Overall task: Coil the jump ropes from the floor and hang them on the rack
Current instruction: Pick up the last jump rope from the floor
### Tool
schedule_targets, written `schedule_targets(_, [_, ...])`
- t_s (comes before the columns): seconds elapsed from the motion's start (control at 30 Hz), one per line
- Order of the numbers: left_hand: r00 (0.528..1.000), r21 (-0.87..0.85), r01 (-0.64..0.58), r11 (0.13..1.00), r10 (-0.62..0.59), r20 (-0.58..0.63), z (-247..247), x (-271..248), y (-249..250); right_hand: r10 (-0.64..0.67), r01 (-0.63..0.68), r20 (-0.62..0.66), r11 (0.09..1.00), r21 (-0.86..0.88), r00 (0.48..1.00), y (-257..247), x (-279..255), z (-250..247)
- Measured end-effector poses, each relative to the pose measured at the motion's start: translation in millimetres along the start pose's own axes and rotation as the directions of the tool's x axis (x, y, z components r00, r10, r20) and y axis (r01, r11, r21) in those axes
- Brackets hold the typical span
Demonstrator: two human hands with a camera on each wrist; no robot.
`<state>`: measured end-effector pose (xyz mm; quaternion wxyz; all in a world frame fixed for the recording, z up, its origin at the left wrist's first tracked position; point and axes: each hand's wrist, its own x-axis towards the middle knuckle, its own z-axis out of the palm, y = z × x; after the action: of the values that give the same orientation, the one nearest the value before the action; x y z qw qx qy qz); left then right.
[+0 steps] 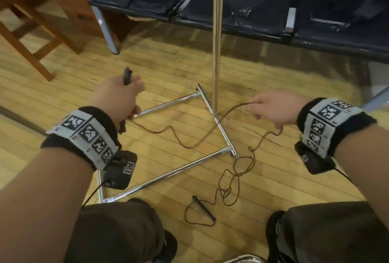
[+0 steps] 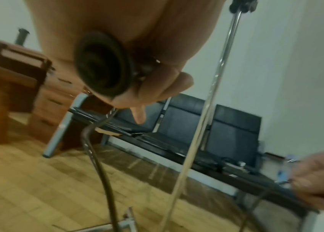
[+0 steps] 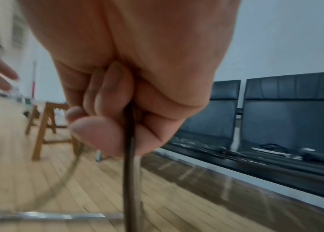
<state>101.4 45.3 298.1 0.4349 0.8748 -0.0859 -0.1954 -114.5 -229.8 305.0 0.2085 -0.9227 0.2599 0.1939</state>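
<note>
Here, head view: the left hand (image 1: 117, 96) is gripping one black jump-rope handle (image 1: 127, 76), fingers curled round it, its top end sticking up past the thumb. The brown rope (image 1: 181, 142) is sagging from under that hand across the wooden floor (image 1: 147, 60) and rising to the right hand (image 1: 273, 108), whose fingers are pinching it. Beyond the right hand the rope is dropping to the floor in loose tangled loops, ending at the second handle (image 1: 203, 208), which is lying flat between the person's knees. The chrome rack (image 1: 216, 52) is standing just ahead, its pole rising between the hands and its base bars lying under the sagging rope. A row of dark padded seats (image 1: 252, 10) is standing behind it, a wooden stool (image 1: 25, 37) at far left.

Left wrist view: the left hand (image 2: 117, 39) is wrapping the handle (image 2: 101, 66), its round butt end facing the camera, the little finger pointing down loose. The rope (image 2: 97, 164) is hanging from the fist; the rack pole (image 2: 202, 119) is slanting beside it. The right hand (image 2: 321, 180) is showing blurred at the lower right.

Right wrist view: the right hand (image 3: 137, 70) is holding the rope (image 3: 129, 172), thumb and curled fingers pressed together on it, the rope running straight down. A rack base bar (image 3: 54, 215) is lying on the floor below
</note>
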Motion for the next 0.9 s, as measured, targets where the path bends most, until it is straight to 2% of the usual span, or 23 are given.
schedule_targets(0.07, [0.975, -0.143, -0.115, 0.983, 0.139, 0.175, 14.8, -16.4, 13.3, -0.129, 0.128, 0.000, 0.988, 0.089, 0.992, -28.4, -3.3, -0.2])
schedule_targets(0.17, [0.838, -0.260, -0.220, 0.940, 0.318, 0.442, 41.7, -39.3, 30.5, -0.277, 0.264, -0.001, 0.912, 0.314, 0.961, -62.0, -8.7, 0.1])
schedule_targets(0.23, [0.768, -0.273, -0.218, 0.937, 0.337, 0.544, 56.9, -46.3, 36.9, -0.332, 0.310, -0.024, 0.849, 0.427, 0.943, -72.9, -9.6, -3.8])
schedule_targets(0.27, [0.756, -0.262, -0.216, 0.941, 0.331, 0.564, 61.5, -47.1, 38.3, -0.345, 0.325, -0.042, 0.828, 0.456, 0.938, -75.0, -9.5, -6.2])
schedule_targets(0.37, [0.761, -0.204, -0.241, 0.949, 0.315, 0.567, 62.0, -37.9, 39.0, -0.366, 0.372, -0.104, 0.813, 0.448, 0.925, -69.8, -5.9, -10.0])
schedule_targets(0.47, [0.804, -0.176, -0.276, 0.945, 0.327, 0.497, 47.9, -23.3, 37.2, -0.340, 0.351, -0.099, 0.853, 0.386, 0.935, -54.3, -0.9, -6.5])
schedule_targets(0.53, [0.867, -0.213, -0.253, 0.944, 0.319, 0.382, 37.1, -15.0, 33.3, -0.293, 0.290, -0.055, 0.867, 0.405, 0.955, -38.9, 3.7, -3.0])
schedule_targets(0.6, [0.947, -0.257, -0.184, 0.949, 0.241, 0.211, 23.5, -3.4, 27.6, -0.225, 0.217, -0.018, 0.914, 0.341, 0.974, -18.2, 9.2, 0.9])
schedule_targets(0.67, [0.995, -0.275, -0.089, 0.957, 0.097, 0.016, 1.8, 11.5, 19.6, -0.123, 0.118, 0.014, 0.973, 0.198, 0.992, 7.5, 12.7, 4.4])
schedule_targets(0.73, [0.992, -0.251, -0.007, 0.968, -0.026, -0.125, -21.1, 23.1, 8.1, 0.013, -0.014, 0.030, 0.999, 0.045, 0.999, 34.5, 12.4, 7.2])
schedule_targets(0.8, [0.979, -0.182, 0.050, 0.982, -0.085, -0.187, -30.1, 25.7, -7.0, 0.116, -0.116, 0.000, 0.992, -0.046, 0.993, 52.2, 10.3, 8.5])
schedule_targets(0.9, [0.987, 0.022, 0.012, 1.000, -0.009, -0.160, -14.7, 14.1, -12.6, 0.114, -0.118, -0.057, 0.990, -0.077, 0.992, 39.7, 4.1, 5.9])
